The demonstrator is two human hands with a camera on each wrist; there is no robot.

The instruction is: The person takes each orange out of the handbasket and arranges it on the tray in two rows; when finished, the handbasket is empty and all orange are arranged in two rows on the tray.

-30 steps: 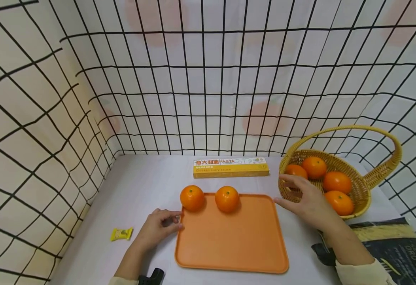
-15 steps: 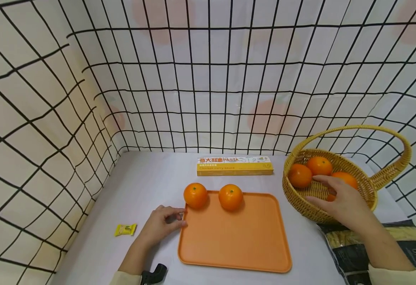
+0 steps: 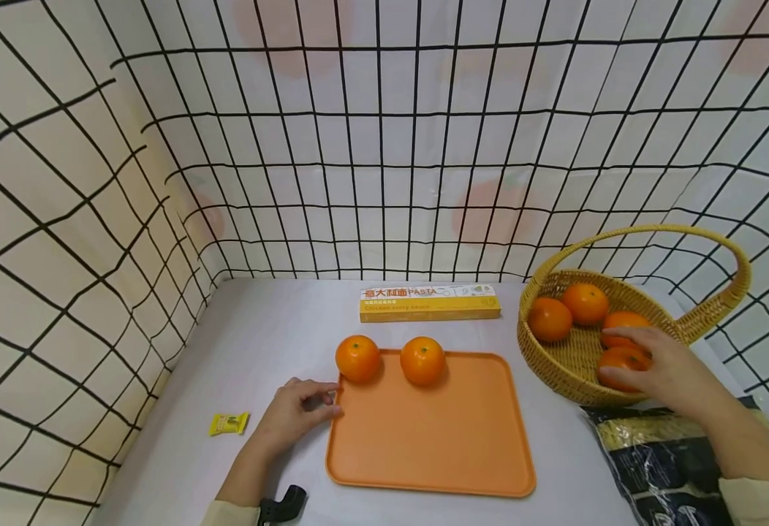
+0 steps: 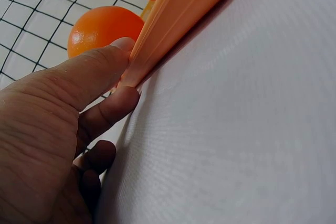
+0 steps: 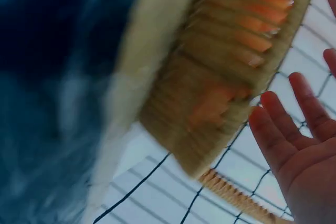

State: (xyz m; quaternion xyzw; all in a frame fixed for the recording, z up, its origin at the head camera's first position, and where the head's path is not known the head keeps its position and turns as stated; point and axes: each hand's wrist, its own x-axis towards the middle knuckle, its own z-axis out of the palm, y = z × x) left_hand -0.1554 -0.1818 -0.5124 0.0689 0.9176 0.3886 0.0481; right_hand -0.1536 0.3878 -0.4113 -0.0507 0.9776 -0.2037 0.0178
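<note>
My left hand [image 3: 295, 416] is at the left edge of an orange tray [image 3: 430, 446]. In the left wrist view, its thumb and index finger pinch the tray's rim [image 4: 163, 30]. Two oranges [image 3: 358, 359] [image 3: 422, 361] sit along the tray's far edge, one at the left corner. My right hand [image 3: 677, 372] reaches over the near right side of a wicker basket [image 3: 555, 369], fingers spread around an orange [image 3: 623, 363] without visibly closing on it. Several oranges lie inside that basket. The right wrist view is blurred; it shows the right hand [image 5: 310, 150] with extended fingers beside the basket.
A yellow and white pasta box [image 3: 430, 303] lies behind the tray. To the left is a small yellow wrapped candy [image 3: 229, 424]. A dark plastic bag [image 3: 667, 460] lies in front of the basket, whose tall handle [image 3: 661, 229] arches above it. Black grid [image 3: 384, 168] surrounds the table.
My right hand has moved from the basket's left rim rightward, over to the near right orange. The left hand stays at the tray's edge. The view has shifted slightly.
</note>
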